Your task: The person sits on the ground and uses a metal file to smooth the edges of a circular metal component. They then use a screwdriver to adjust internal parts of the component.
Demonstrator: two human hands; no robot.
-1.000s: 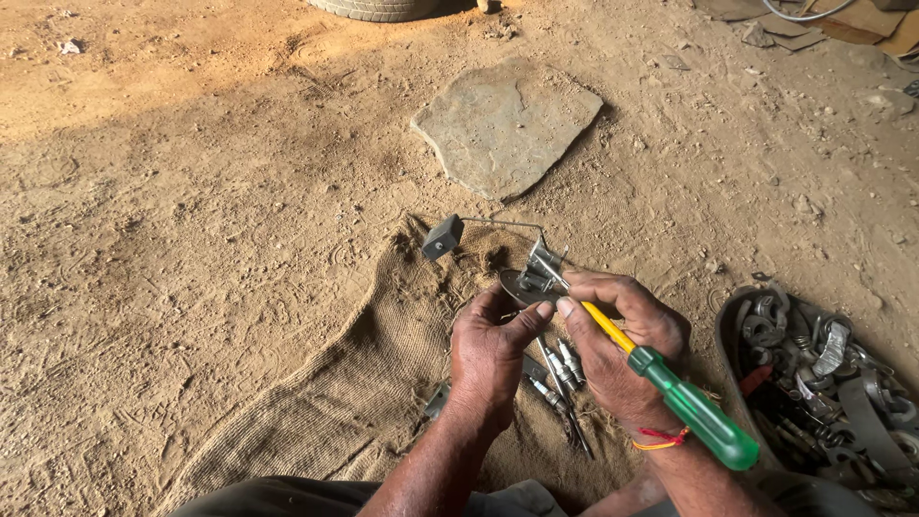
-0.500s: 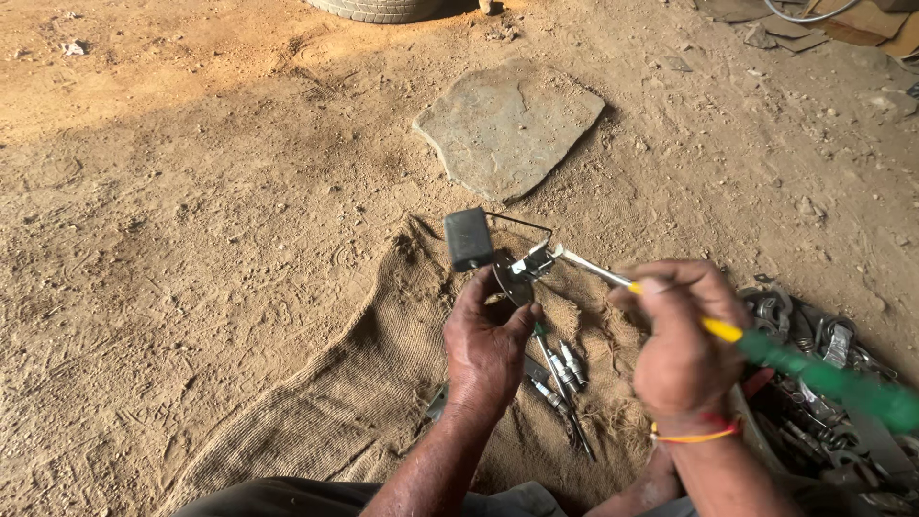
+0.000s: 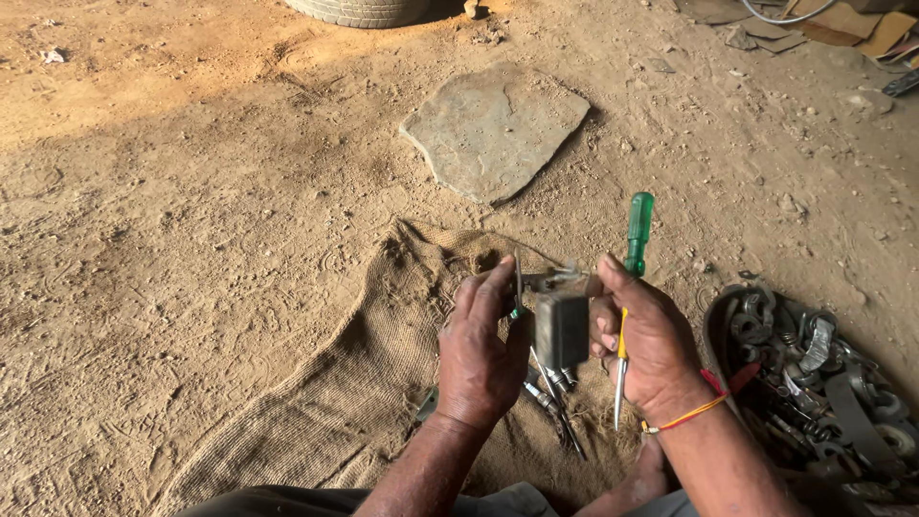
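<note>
My left hand (image 3: pixel 483 349) and my right hand (image 3: pixel 647 340) hold a small grey metal part (image 3: pixel 562 327) between them above a burlap sack (image 3: pixel 354 383). The left fingers pinch the part's upper left side, where a thin wire or rod sticks up. My right hand also grips a screwdriver (image 3: pixel 632 273) with a green and yellow handle; the handle points up and the metal tip points down past the palm. Several loose tools and bolts (image 3: pixel 555 402) lie on the sack just below the hands.
A flat grey stone (image 3: pixel 493 129) lies on the dirt floor beyond the sack. A pile of metal rings, washers and scrap parts (image 3: pixel 814 373) sits at the right. A tyre edge (image 3: pixel 369 10) shows at the top, cardboard scraps (image 3: pixel 823 19) at the top right.
The right hand has turned the screwdriver from lying across with its tip at the part to standing handle up. The grey part has dropped lower between both hands.
</note>
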